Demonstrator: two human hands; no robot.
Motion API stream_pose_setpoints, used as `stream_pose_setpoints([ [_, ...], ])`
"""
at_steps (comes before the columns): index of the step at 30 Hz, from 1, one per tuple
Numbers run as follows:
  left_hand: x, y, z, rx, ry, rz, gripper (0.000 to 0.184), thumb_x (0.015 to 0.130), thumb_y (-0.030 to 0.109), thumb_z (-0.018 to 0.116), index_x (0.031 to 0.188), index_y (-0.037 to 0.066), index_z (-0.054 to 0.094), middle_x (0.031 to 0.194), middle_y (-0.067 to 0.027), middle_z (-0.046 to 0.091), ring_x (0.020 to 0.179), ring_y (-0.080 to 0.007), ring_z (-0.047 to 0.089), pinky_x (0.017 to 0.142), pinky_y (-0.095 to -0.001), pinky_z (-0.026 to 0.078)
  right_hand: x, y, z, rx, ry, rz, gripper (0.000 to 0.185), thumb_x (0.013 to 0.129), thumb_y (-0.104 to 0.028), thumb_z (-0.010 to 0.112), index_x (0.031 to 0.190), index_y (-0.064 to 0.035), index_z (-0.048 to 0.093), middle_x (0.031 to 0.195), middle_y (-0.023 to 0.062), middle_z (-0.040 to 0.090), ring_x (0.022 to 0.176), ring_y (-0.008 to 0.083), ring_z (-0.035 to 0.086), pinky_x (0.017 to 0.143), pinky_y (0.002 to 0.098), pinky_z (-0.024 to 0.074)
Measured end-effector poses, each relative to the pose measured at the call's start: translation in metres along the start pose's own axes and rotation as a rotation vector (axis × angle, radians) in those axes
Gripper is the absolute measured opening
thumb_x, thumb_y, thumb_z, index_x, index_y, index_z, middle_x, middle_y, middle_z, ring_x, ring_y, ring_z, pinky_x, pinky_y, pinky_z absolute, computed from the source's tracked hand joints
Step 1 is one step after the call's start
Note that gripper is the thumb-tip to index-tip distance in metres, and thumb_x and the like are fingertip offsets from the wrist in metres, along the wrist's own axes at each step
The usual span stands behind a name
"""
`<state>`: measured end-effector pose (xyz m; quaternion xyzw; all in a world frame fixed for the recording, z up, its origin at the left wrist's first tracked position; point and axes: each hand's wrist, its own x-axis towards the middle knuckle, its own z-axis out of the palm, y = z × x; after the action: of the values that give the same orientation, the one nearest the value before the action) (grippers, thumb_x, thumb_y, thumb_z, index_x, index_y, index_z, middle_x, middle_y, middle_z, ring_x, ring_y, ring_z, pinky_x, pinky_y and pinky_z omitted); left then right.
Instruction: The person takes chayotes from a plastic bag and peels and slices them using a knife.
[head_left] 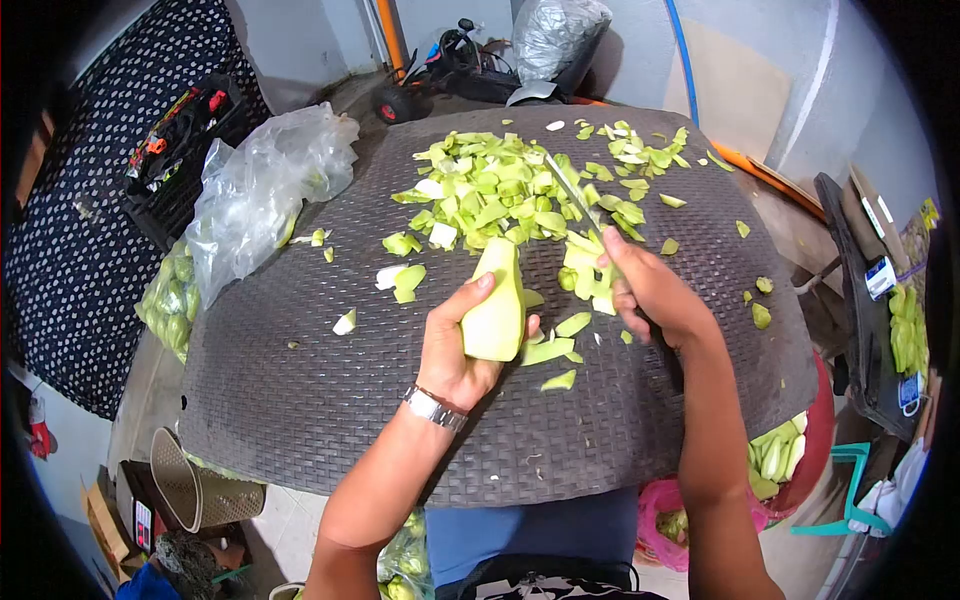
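The left hand point(455, 350) has its fingers wrapped around a pale green fruit point(493, 315), holding it up over the near part of the table point(330, 400). The right hand point(660, 295) grips a knife point(572, 188), and the blade points away over the bits of peel. The two hands are apart, and the knife is not touching the fruit. The side of the fruit that shows looks smooth and bare, so I think most of its skin is off; I cannot tell about the back. A big heap of peel point(490, 190) lies past the fruit, so a lot of peeling looks done. More pale fruits point(774, 458) sit in a red tub point(822, 425) by the right edge, and they look peeled. Green fruits in a bag point(170, 305) on the left seem to have their skin on, so those look left to do.
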<state>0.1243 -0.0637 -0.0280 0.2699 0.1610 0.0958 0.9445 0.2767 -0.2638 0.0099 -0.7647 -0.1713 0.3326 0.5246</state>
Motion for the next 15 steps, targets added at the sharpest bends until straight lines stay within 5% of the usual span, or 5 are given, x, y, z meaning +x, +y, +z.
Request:
stream_pose_setpoints([
  [3,0.0,0.0,-0.002,-0.033,-0.026,0.029,0.045,0.097,0.031,0.071,0.127,-0.001,0.06,0.107,-0.0184,0.069,0.097,-0.031,0.07,0.089,-0.0481,0.062,0.0,0.002,0.004,0.61,-0.439,-0.031,0.09,0.102,-0.077,0.033,0.131,0.0048,0.054,0.059,-0.0037,0.042,0.036,0.0057,0.032,0.032,0.0258,0.0274],
  [7,0.003,0.002,-0.005,-0.083,-0.017,0.069,0.044,0.1,0.035,0.066,0.124,-0.002,0.061,0.106,-0.0194,0.068,0.096,-0.0313,0.07,0.091,-0.0511,0.061,0.002,0.004,0.004,1.095,-0.604,-0.064,0.087,0.103,-0.077,0.031,0.127,0.0035,0.053,0.066,-0.0019,0.047,0.037,0.0066,0.034,0.033,0.0263,0.0283],
  [11,0.008,0.003,-0.007,-0.097,0.009,0.065,0.045,0.104,0.04,0.057,0.122,-0.001,0.062,0.103,-0.0185,0.067,0.096,-0.0329,0.069,0.093,-0.0522,0.06,0.024,0.024,0.022,1.105,-0.29,0.268,0.082,0.103,-0.075,0.039,0.126,0.0033,0.05,0.068,0.0011,0.048,0.038,0.0065,0.035,0.034,0.0249,0.0238],
  [15,0.005,0.003,-0.004,-0.086,0.04,0.047,0.048,0.105,0.046,0.054,0.12,0.001,0.062,0.102,-0.0166,0.066,0.096,-0.0335,0.067,0.091,-0.0521,0.06,-0.001,-0.001,0.017,0.758,-0.186,-0.147,0.079,0.102,-0.076,0.042,0.124,0.0004,0.047,0.07,0.0034,0.051,0.04,0.0065,0.039,0.036,0.0235,0.032],
])
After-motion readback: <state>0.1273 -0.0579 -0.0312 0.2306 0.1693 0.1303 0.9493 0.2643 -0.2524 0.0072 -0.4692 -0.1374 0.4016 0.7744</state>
